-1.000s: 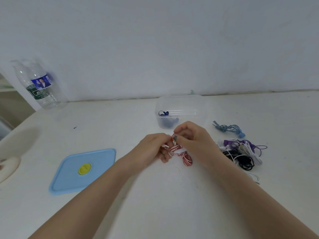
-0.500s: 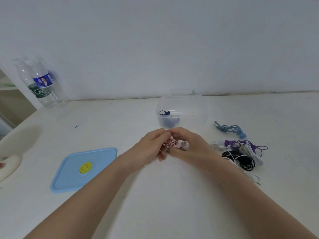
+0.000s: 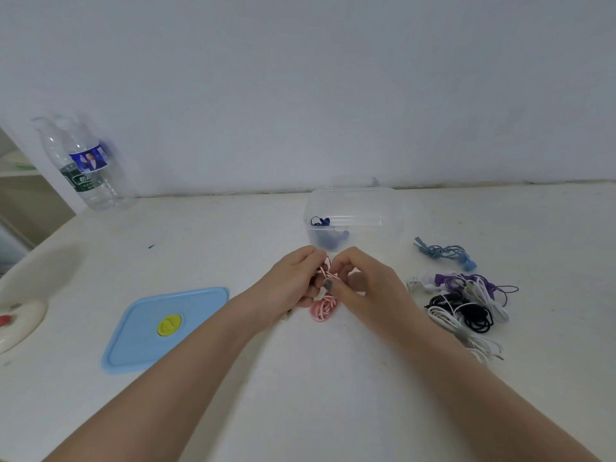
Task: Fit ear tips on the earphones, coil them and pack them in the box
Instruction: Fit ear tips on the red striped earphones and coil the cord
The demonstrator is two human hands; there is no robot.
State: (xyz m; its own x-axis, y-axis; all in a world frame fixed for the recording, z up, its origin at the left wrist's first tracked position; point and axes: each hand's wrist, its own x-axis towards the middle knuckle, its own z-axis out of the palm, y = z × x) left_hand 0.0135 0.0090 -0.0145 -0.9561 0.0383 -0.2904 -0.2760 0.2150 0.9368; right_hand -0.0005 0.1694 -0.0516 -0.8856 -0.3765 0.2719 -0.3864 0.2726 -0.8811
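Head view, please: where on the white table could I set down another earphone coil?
Bare table lies between the forearms; more between the light blue square lid and clear plastic bottle. It is crowded right of the right hand, around the tangled purple, white and black earphones.

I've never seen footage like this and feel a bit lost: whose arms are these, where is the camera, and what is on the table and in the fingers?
No machine here: a person wears a camera on the head, looking down at their own arms. The left hand and right hand together pinch red-and-white striped earphones, part of the cord bunched below them. Behind stands a clear box holding blue earphones. Its blue lid lies to the left, a water bottle far left. On the right wait more earphones, tangled.
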